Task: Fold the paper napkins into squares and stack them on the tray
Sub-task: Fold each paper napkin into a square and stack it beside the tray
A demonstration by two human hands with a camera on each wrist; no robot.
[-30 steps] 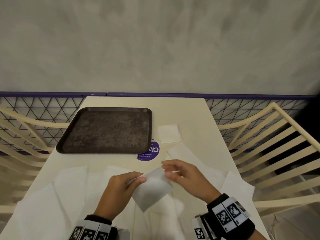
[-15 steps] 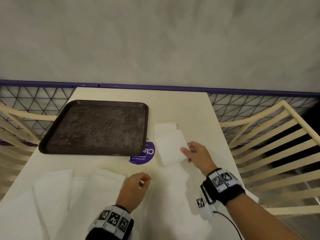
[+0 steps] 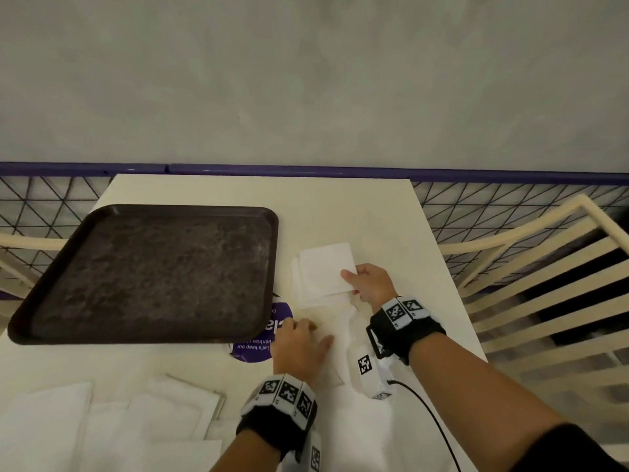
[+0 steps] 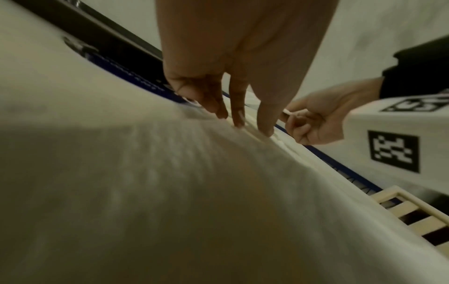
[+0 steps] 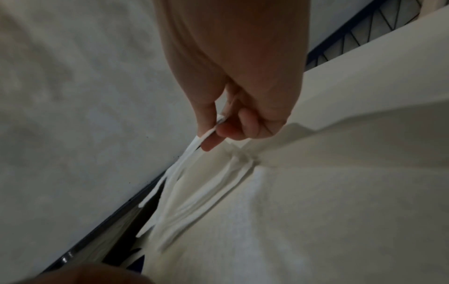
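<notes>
purple sticker (image 3: 263,338) beside tray (image 3: 149,274), chairs (image 3: 544,284) flanking

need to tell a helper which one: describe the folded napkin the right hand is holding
Start at the dark tray; just right of it lies a small folded napkin pile. The folded napkin is the top white square, its near corner pinched by the right hand.

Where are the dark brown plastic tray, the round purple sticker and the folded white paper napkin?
dark brown plastic tray (image 3: 149,270): head view, bare textured floor.
round purple sticker (image 3: 277,316): head view, upper part beside the tray.
folded white paper napkin (image 3: 323,267): head view, middle of top square.
</notes>
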